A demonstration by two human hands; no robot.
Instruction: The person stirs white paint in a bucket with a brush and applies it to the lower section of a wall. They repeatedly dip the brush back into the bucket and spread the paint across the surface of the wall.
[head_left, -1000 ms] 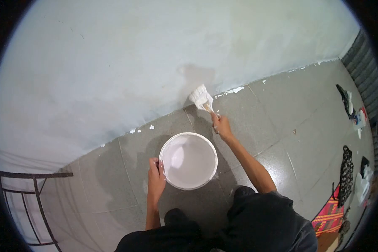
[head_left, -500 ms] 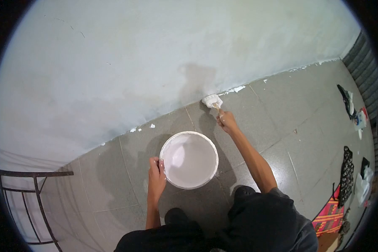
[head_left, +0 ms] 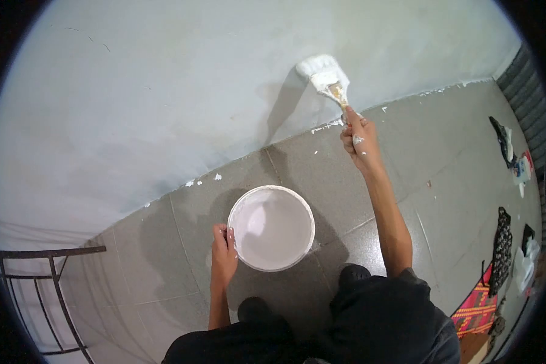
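My right hand (head_left: pixel 360 139) is closed round the handle of a wide paint brush (head_left: pixel 333 82), its bristles thick with white paint and up against the pale wall (head_left: pixel 194 79). White smears mark the back of that hand. My left hand (head_left: pixel 225 252) grips the left rim of a round white bucket (head_left: pixel 272 261), fingers over the edge. Inside the bucket is smooth whitish paint. A shadow of the brush falls on the wall to its left.
Grey floor tiles (head_left: pixel 394 176) carry white paint flecks along the wall's foot. A dark metal frame (head_left: pixel 54 276) stands at the lower left. Patterned red cloth (head_left: pixel 476 309), a black patterned item (head_left: pixel 500 249) and plastic bags (head_left: pixel 523 270) lie at the right.
My right hand and the brush have moved up and to the right, from the foot of the wall to higher on it. My left hand stays on the bucket rim.
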